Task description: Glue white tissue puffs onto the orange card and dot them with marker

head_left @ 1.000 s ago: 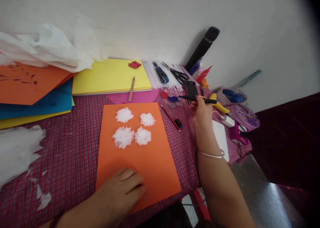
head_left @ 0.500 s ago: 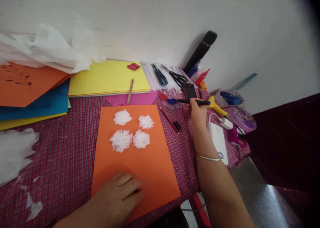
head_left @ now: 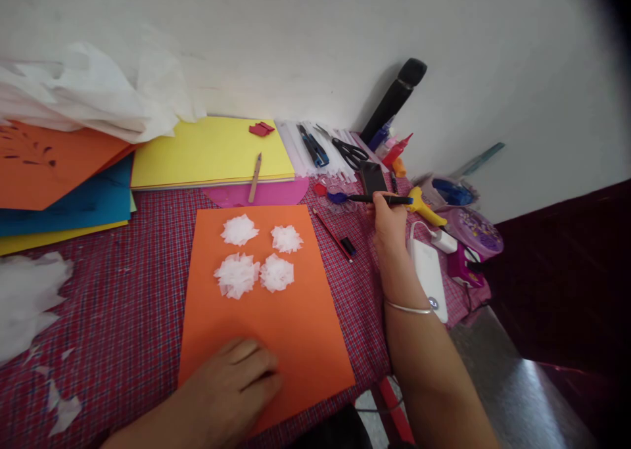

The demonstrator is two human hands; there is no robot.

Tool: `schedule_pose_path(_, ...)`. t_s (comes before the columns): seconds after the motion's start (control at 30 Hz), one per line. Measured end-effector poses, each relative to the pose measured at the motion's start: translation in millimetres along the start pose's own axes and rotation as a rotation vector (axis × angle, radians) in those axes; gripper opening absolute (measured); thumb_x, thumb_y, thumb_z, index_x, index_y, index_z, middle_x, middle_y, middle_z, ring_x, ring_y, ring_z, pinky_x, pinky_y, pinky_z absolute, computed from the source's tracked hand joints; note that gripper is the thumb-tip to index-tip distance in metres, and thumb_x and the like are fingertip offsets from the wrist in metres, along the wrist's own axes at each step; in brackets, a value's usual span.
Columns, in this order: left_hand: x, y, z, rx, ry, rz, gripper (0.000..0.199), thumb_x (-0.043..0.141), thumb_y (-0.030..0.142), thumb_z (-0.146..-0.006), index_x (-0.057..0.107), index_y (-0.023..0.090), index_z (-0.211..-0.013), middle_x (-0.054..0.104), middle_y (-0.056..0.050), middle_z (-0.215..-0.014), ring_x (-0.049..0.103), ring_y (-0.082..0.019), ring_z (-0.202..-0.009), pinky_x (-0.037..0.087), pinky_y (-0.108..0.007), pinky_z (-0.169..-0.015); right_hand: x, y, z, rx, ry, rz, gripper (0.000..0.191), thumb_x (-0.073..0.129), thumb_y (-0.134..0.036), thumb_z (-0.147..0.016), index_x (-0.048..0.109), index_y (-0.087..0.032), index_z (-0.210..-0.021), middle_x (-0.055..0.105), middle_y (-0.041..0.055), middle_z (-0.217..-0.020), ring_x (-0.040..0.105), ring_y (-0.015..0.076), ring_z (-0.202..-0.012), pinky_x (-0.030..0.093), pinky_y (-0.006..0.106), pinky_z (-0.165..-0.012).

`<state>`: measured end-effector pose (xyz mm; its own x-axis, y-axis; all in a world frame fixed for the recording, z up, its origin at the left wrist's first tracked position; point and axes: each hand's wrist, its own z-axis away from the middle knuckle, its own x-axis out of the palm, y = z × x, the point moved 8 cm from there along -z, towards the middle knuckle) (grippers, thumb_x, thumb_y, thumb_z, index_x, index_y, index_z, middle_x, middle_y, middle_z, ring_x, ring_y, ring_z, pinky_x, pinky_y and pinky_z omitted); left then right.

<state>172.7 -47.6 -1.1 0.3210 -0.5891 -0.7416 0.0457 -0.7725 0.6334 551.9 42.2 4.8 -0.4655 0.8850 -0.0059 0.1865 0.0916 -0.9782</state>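
My left hand (head_left: 239,386) rests on the lower part of an orange sheet (head_left: 315,344), its fingers loosely bent and nothing visible in them. Several ruffled white paper flowers (head_left: 237,275) sit on the upper half of that sheet. My right hand (head_left: 389,217) is closed around a slim black paintbrush (head_left: 374,199) with a blue end. The brush's tip is at a blob of blue paint (head_left: 338,198) in a clear palette, where a red blob (head_left: 320,190) also shows. Behind my right hand lies a dark phone-like rectangle (head_left: 373,176).
A red pencil (head_left: 332,235) and a small black piece (head_left: 348,246) lie right of the sheet. Behind are scissors (head_left: 348,150), a blue-black cutter (head_left: 313,145) and yellow paper (head_left: 211,150). White tissue (head_left: 29,298) is at left; a white power bank (head_left: 430,281) lies beside my right wrist.
The view has shifted very slightly. Both hands stay in nearly the same place, and the brush tip remains at the blue paint.
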Motion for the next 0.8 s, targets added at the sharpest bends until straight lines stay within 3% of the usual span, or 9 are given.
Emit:
schedule_pose_path(0.43, 2.2, -1, -1, 0.017, -0.006, 0.032, 0.022, 0.043, 0.011, -0.102, 0.062, 0.019, -0.107, 0.065, -0.003, -0.102, 0.051, -0.018, -0.088, 0.039, -0.03, -0.083, -10, -9, -2, -0.004, 0.063, -0.036, 0.013, 0.07, -0.028, -0.072, 0.06, -0.021, -0.077, 0.059, -0.0063, -0.054, 0.057, 0.0088, -0.049, 0.047, 0.018, -0.045)
schedule_pose_path(0.63, 1.4, 0, -1, 0.045, 0.052, 0.047, 0.024, 0.04, 0.01, -0.101, 0.062, 0.018, -0.105, 0.064, -0.004, -0.099, 0.049, -0.018, -0.085, 0.037, -0.03, -0.079, -6, -1, 2, 0.112, 0.005, -0.18, 0.028, 0.077, -0.039, -0.068, 0.059, -0.022, -0.082, 0.06, -0.0061, -0.055, 0.053, 0.0084, -0.045, 0.045, 0.019, -0.041)
schedule_pose_path(0.8, 3.6, -1, -1, 0.006, -0.022, 0.044, 0.021, 0.045, 0.009, -0.099, 0.062, 0.019, -0.108, 0.065, -0.002, -0.103, 0.051, -0.018, -0.089, 0.038, -0.03, -0.084, -5, -5, 4, 0.077, 0.0, -0.069, 0.013, 0.07, -0.027, -0.069, 0.059, -0.021, -0.073, 0.056, -0.0065, -0.053, 0.05, 0.0073, -0.044, 0.042, 0.019, -0.04)
